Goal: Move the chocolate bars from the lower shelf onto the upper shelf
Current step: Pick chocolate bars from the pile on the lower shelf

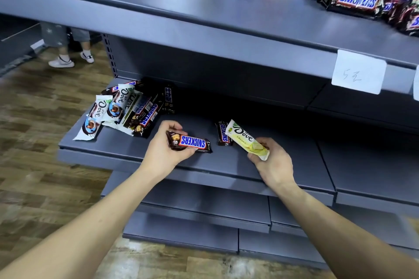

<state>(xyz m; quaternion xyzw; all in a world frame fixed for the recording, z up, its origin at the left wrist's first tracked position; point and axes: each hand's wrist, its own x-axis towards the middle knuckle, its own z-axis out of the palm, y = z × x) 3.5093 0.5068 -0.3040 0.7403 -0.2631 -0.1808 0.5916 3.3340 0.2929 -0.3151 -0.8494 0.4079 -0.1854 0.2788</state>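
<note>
Upper shelf (204, 13) carries Snickers bars (353, 2) at its right end; a tag (358, 72) on its edge reads "5元". Lower shelf (306, 165) holds a Dove and Snickers pile (131, 108) at its left end. Left hand (165, 149), grip closed around a Snickers bar (192, 141). Right hand (274, 163) pinches a yellow Dove bar (244, 138). A small Snickers (224, 133) lies on the lower shelf between them.

Both my bare arms reached forward over the lower shelf (127, 154), each hand closed around something.

My left hand (166, 149) curled round a Snickers bar (192, 142) above the shelf's front edge, fingers over its far side. My right hand (271, 161), to its right, pinched the near end of a yellow Dove bar (246, 139).
</note>
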